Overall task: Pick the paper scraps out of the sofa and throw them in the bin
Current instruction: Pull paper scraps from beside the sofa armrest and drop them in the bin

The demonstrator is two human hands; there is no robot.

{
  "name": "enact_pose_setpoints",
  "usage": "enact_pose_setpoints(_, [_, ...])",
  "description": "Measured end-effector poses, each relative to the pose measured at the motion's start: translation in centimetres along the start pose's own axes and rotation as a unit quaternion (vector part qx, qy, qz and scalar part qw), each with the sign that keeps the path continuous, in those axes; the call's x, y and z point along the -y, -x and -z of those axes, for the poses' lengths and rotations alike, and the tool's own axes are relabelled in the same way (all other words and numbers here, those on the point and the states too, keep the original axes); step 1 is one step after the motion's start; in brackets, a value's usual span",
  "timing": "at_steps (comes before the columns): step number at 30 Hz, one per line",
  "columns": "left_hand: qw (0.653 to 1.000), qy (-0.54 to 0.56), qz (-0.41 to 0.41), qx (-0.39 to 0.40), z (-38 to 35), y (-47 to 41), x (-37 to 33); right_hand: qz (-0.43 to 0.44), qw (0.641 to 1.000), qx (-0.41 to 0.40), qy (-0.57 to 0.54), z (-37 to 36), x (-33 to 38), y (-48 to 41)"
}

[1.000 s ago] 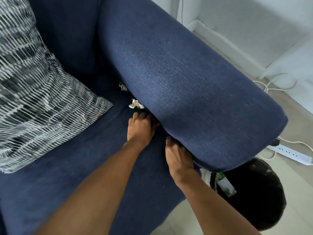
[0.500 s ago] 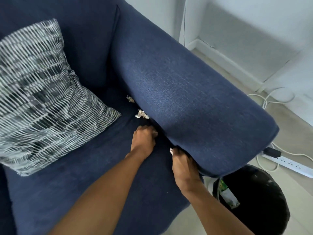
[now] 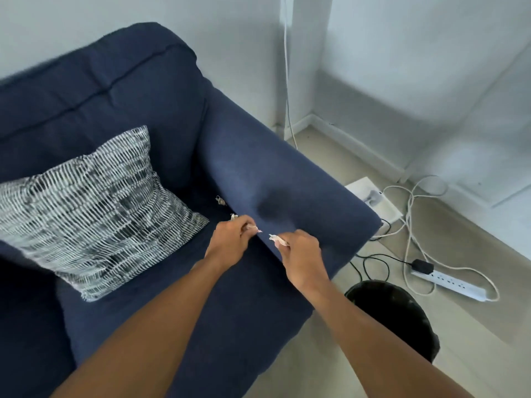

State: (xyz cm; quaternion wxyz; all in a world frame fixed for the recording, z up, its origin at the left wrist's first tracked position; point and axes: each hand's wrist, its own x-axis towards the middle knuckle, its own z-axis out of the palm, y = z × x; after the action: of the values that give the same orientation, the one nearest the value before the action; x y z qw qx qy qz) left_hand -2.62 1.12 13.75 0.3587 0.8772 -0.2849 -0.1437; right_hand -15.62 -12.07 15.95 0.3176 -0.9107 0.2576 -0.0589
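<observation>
A small white crumpled paper scrap (image 3: 276,239) is sticking out of the right hand (image 3: 301,254), its grip pinching narrow around it. The left hand (image 3: 230,242) is closing on another pale scrap (image 3: 254,228), above the navy fabric sofa (image 3: 238,297). The round black bin (image 3: 399,317) is standing beside the sofa's arm.

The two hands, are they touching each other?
Apart. The head view shows blue sofa between the left hand and the right hand, each pinching its own scrap.

Seat strip between pillow (image 3: 94,208) and armrest (image 3: 287,202) is left open. Bin (image 3: 402,314) mouth is unobstructed, just beside the sofa (image 3: 235,326) front corner. Floor beyond is cluttered by cables (image 3: 413,225) and power strip (image 3: 451,281).
</observation>
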Motion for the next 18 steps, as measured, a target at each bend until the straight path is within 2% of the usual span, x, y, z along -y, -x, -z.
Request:
enact_pose_setpoints(8, [0.998, 0.002, -0.058, 0.022, 0.7, -0.6, -11.5, 0.013, 0.999, -0.041, 0.029, 10.7, -1.9, 0.7])
enact_pose_setpoints(13, [0.994, 0.003, -0.093, 0.051, -2.5, -1.1, -17.5, 0.002, 0.997, -0.054, 0.063, 16.7, -5.5, 1.6])
enact_pose_setpoints(18, [0.99, 0.008, -0.11, 0.085, -7.3, -1.0, -22.0, -0.039, 0.995, -0.078, 0.04, 20.6, -10.4, 3.5])
